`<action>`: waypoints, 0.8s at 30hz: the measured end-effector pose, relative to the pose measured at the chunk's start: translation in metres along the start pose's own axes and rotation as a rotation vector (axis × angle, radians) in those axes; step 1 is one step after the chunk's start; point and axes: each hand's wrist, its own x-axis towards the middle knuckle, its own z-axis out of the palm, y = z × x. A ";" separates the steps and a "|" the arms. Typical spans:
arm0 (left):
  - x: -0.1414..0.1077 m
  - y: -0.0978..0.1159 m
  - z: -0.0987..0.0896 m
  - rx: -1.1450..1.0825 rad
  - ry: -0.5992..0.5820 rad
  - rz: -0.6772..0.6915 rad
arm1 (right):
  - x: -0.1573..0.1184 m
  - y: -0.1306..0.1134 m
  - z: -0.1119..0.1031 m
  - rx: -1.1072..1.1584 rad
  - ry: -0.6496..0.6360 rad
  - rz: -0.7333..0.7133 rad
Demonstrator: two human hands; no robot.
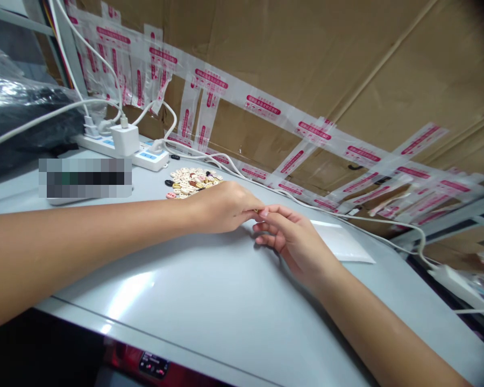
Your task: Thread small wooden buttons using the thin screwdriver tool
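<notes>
My left hand (pixel 221 207) and my right hand (pixel 288 234) meet fingertip to fingertip over the grey table top (pixel 201 290). Between the touching fingertips sits a tiny brownish piece (pixel 260 211), too small to name for sure; it looks like one of the buttons. Which hand grips it I cannot tell. Just behind my left hand lies a pile of small wooden buttons (pixel 191 181), cream, brown and pink. A small clear plastic bag (pixel 341 243) lies flat on the table right of my right hand.
A white power strip (pixel 145 157) with a charger (pixel 125 138) and white cables stands at the back left. A cable (pixel 387 223) runs right along the back. Taped cardboard (pixel 306 70) walls the rear. A black plastic-wrapped bundle (pixel 16 118) sits far left.
</notes>
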 end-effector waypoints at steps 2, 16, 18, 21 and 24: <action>0.000 0.000 0.000 -0.001 0.001 0.010 | 0.000 0.000 0.000 0.003 -0.003 -0.002; 0.000 0.001 -0.001 0.016 -0.016 0.007 | -0.001 -0.001 0.000 0.005 0.002 0.000; 0.001 0.002 -0.001 0.025 -0.007 0.002 | -0.001 -0.001 0.000 0.004 0.004 0.001; 0.001 0.002 -0.001 0.031 -0.003 0.008 | -0.001 -0.001 -0.001 0.011 -0.003 -0.001; 0.001 0.002 -0.001 0.025 0.032 0.026 | -0.002 -0.002 -0.001 0.017 -0.011 -0.004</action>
